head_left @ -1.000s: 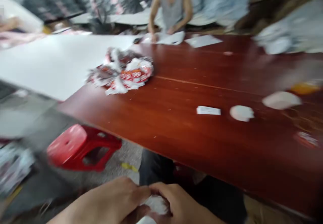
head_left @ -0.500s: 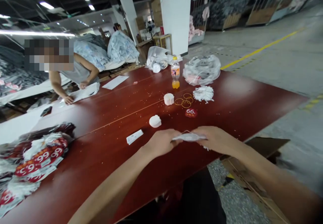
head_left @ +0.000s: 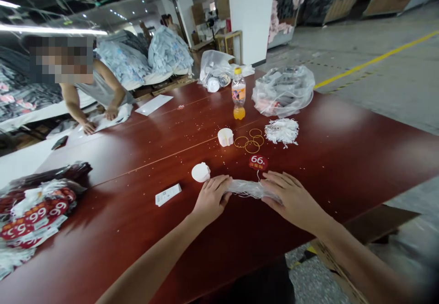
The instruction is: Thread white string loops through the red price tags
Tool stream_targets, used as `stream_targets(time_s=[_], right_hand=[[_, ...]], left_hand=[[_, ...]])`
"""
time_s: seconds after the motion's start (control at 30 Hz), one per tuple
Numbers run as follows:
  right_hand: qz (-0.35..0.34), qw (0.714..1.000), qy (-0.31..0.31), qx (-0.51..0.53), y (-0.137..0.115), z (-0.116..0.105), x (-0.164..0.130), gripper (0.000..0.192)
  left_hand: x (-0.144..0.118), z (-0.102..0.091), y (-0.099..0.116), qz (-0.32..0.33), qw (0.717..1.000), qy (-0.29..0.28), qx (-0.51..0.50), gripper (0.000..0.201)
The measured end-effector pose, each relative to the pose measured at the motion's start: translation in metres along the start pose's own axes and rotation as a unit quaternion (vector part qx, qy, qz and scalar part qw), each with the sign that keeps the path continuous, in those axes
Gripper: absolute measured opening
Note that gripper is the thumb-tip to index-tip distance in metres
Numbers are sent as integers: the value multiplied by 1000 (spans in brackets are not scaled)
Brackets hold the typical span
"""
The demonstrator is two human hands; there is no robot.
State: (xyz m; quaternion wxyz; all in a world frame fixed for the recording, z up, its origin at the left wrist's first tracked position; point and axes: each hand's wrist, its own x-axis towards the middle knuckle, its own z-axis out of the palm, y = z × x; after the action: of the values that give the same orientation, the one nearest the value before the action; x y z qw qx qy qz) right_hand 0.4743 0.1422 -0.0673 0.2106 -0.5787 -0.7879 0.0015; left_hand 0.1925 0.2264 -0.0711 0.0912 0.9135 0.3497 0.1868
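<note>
Dark red table (head_left: 360, 148), near side

Left hand (head_left: 213, 196): half-curled, gripping one end of white stringy bundle (head_left: 247, 188). Right hand (head_left: 290, 199): fingers loosely extended over other end; grip indeterminable. Bundle spans between, near red tag (head_left: 258, 162).

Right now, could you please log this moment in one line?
left hand: on white bundle, left end; right hand: on its right end; red tag: just beyond bundle

One held bundle (head_left: 246, 187), one bottle (head_left: 238, 94), four rubber bands (head_left: 252, 152), two round white stacks (head_left: 200, 172), two bulging plastic bags (head_left: 284, 91).
</note>
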Motion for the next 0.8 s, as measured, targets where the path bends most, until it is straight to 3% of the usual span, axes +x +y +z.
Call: stream_targets(time_s=[0.13, 0.27, 0.43, 0.63, 0.8], right_hand=[[53, 998, 15, 14, 22, -15, 51, 31], [119, 992, -35, -24, 46, 1, 96, 31], [176, 976, -105, -75, 68, 16, 101, 43], [201, 963, -155, -88, 85, 2, 107, 64], [239, 930, -276, -45, 100, -4, 123, 45]], left_hand=[[8, 0, 16, 63, 997, 35, 9, 47], [17, 11, 42, 115, 993, -12, 10, 43], [22, 29, 53, 81, 996, -37, -4, 48], [19, 30, 48, 79, 996, -10, -32, 48], [15, 34, 48, 102, 991, 55, -62, 46]])
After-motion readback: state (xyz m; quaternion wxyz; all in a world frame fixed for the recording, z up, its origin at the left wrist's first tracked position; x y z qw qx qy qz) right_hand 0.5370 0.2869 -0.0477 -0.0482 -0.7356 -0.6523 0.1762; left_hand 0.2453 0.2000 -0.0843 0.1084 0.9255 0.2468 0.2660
